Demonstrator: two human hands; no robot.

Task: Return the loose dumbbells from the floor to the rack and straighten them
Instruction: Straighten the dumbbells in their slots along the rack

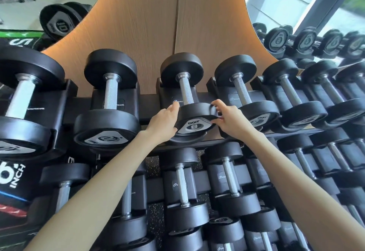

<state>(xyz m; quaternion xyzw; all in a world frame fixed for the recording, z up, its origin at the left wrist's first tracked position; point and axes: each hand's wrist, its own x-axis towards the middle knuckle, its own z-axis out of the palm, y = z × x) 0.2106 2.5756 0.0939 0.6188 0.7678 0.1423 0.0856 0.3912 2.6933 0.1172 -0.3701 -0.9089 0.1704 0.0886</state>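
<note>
Head view shows the dumbbell marked 8 (pixel 194 121) lying front to back in its cradle (pixel 167 96) on the top tier of the rack (pixel 149 102), far head toward the wood panel (pixel 138 33). Both hands are clamped on its near head: the left hand (pixel 165 125) curls round the left rim, and the right hand (pixel 230 120) pinches the right rim, fingers over the top and thumb on the face.

The likeliest trouble is on the right. The right-hand neighbour (pixel 258 115) sits just beside the 8, and the right hand's fingers lie in that narrow gap. A sideways shove or a quick twist could nip them between the two heads.

The hold is also on a smooth round rim, not the knurled handle, so a slip looks possible if the weight is lifted and not merely turned. The near head appears to overhang the front of the cradle. Pulled toward the person, it could roll off and drop onto the lower tier (pixel 183 189) directly beneath.

Room is better on the left, where a stretch of bare rail separates the 8 from the dumbbell marked 10 (pixel 106 130). At the back the far head stands near the panel, leaving little room to push. Turning in place seems the safest adjustment.
</note>
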